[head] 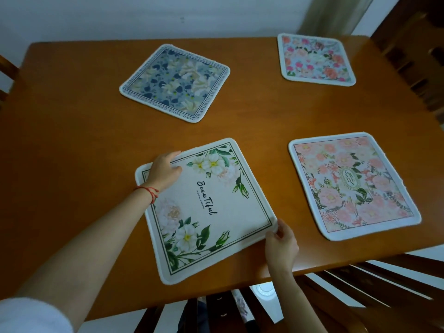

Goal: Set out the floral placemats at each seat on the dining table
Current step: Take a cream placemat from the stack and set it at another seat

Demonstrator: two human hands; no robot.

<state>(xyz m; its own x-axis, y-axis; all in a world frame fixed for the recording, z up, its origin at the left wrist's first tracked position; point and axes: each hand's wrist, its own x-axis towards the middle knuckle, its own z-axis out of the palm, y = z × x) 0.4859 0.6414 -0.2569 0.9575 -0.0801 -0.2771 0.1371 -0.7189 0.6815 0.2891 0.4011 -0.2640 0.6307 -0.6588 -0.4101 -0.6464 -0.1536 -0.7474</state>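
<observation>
The cream placemat (211, 207), printed with white flowers, green leaves and the word "Beautiful" in script, lies flat on the wooden desk (72, 140) near its front edge, turned at a slant to that edge. The left hand (165, 170) rests on the mat's far left corner, fingers curled over its rim and thumb on the printed face, so this grip is grasping the mat. A red string bracelet (147, 189) circles that wrist, and a white sleeve (28, 316) shows at the lower left. The right hand (281, 246) pinches the mat's near right corner between thumb and fingers, so that grip is grasping the same mat too.

Just to the right, apart from it, the pink placemat (353, 186) lies flat with peach blossoms and an oval label at its centre. Farther back on the left, the blue placemat (175, 82) with pale flowers and a lettered border sits at a slant. At the far right corner lies the red-flowered placemat (316, 60).

Dark wooden chair slats (360, 284) show below the desk's front edge, another chair (413, 56) stands at the right side, and a white wall (120, 18) rises behind.
</observation>
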